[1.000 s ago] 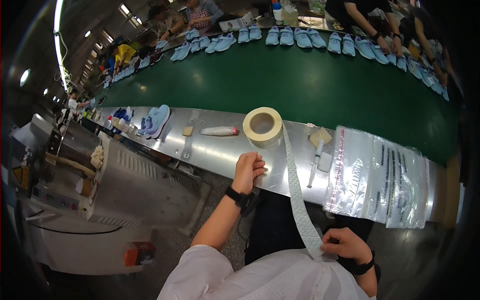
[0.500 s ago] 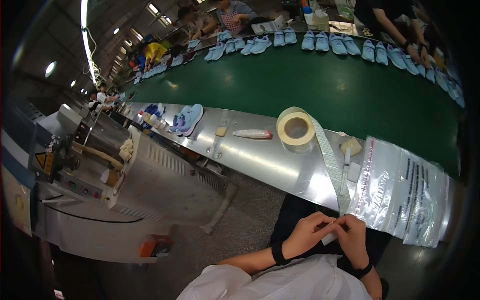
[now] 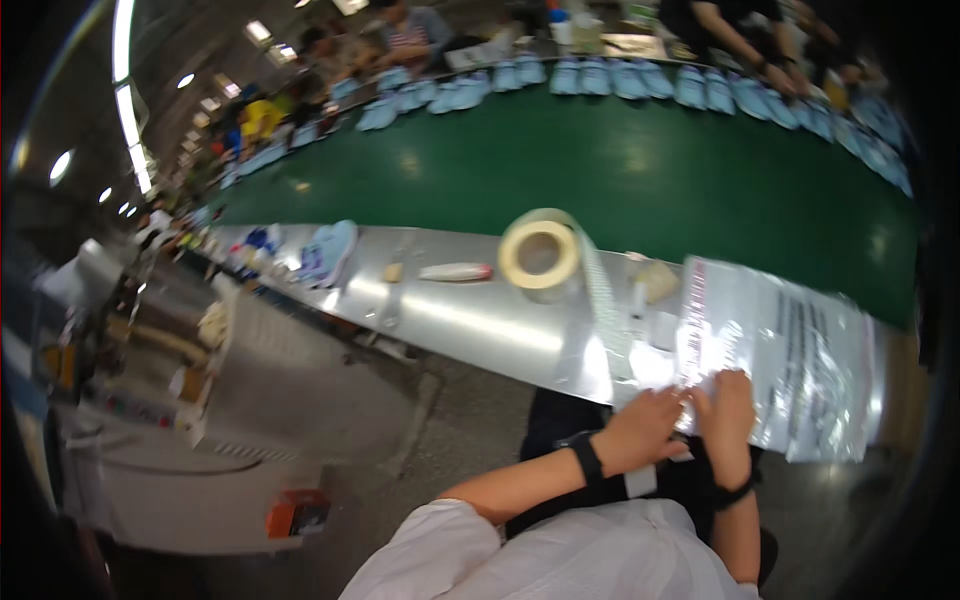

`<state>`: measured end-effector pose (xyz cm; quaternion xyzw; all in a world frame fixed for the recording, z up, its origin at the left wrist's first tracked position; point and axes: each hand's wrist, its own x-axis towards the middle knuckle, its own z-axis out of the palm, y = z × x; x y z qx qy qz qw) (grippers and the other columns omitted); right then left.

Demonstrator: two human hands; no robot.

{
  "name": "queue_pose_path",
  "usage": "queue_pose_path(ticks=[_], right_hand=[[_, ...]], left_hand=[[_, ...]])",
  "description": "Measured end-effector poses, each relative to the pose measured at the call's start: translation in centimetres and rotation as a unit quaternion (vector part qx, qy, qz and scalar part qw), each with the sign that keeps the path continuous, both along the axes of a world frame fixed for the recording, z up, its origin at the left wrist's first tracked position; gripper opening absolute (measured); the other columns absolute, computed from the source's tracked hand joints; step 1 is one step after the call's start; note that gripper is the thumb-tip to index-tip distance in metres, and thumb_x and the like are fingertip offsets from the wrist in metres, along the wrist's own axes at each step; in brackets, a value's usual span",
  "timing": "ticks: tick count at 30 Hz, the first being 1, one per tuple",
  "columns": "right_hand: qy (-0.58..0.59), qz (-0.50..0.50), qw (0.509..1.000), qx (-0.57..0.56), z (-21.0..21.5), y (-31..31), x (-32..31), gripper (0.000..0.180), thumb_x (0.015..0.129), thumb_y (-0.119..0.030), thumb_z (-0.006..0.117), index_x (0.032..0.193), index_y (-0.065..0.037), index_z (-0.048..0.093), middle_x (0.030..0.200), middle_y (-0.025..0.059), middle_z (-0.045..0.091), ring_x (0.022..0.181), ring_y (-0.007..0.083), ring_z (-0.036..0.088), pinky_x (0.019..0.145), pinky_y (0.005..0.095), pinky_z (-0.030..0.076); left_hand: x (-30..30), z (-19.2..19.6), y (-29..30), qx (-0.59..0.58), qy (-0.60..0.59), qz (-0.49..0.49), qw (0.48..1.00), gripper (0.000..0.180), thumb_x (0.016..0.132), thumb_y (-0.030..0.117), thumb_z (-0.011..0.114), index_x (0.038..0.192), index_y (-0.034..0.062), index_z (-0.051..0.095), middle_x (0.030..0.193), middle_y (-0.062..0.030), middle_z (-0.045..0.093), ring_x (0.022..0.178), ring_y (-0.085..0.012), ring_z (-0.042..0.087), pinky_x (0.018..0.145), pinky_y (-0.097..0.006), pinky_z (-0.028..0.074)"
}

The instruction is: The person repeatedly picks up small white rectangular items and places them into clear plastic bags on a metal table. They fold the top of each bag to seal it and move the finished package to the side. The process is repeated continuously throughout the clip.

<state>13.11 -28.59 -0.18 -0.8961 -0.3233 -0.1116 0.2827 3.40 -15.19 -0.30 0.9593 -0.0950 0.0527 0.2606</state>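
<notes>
Our left hand and right hand were close together; blur kept us from telling whether either gripped anything. Across from us spread the green belt, then nearer the metal table, the clear plastic bags overhanging it with their near left corner at our fingers, the tape roll left of them, and farther left a red-ended tube.

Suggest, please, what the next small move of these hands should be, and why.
I would probably have the right hand pinch the near edge of the clear plastic bags: it reaches over that edge, with the left hand close beside it, though blur hides any grip.
</notes>
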Motion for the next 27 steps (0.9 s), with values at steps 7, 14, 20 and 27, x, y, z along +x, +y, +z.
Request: queue_pose_path(ticks=[7, 14, 20, 27], right_hand=[[0.05, -0.108, 0.992, -0.045, -2.7, -0.5, 1.2, 0.026, 0.073, -0.023, 0.068, 0.076, -0.007, 0.049, 0.082, 0.0123, 0.049, 0.083, 0.0295, 0.053, 0.065, 0.0406, 0.047], [-0.038, -0.099, 0.994, 0.007, -2.3, -0.6, 1.5, 0.02, 0.077, -0.019, 0.065, 0.076, -0.007, 0.049, 0.074, 0.0081, 0.049, 0.065, 0.0272, 0.055, 0.057, 0.0394, 0.046], [0.204, -0.042, 0.945, 0.251, -1.9, -2.1, 2.6, 0.012, 0.084, -0.012, 0.057, 0.08, -0.001, 0.055, 0.072, 0.0142, 0.056, 0.06, 0.0291, 0.054, 0.056, 0.0351, 0.041], [0.297, -0.1, 0.864, 0.394, 1.1, -6.3, 3.8, 0.011, 0.089, -0.01, 0.054, 0.086, -0.001, 0.057, 0.076, 0.005, 0.056, 0.071, 0.0136, 0.055, 0.062, 0.0271, 0.045]], left_hand=[[-0.4, 1.2, 0.2, 0.017, 0.025, -0.005, 1.0, 0.054, 0.081, 0.033, 0.063, 0.119, -0.0028, 0.051, 0.132, -0.0162, 0.047, 0.122, -0.03, 0.044, 0.098, -0.044, 0.036], [0.2, 2.4, 0.6, 0.048, 0.008, -0.027, 0.998, 0.05, 0.082, 0.031, 0.063, 0.119, -0.0012, 0.053, 0.125, -0.0165, 0.052, 0.117, -0.0298, 0.048, 0.096, -0.041, 0.038], [7.7, 4.8, 0.9, -0.682, 0.232, -0.054, 0.692, 0.037, 0.097, 0.025, 0.041, 0.116, -0.0049, 0.053, 0.109, -0.0169, 0.06, 0.107, -0.028, 0.056, 0.094, -0.037, 0.044], [14.1, -1.5, -1.5, -0.791, 0.383, 0.017, 0.478, 0.032, 0.095, 0.021, 0.043, 0.113, -0.0036, 0.051, 0.094, -0.0151, 0.059, 0.092, -0.0276, 0.061, 0.083, -0.042, 0.052]])
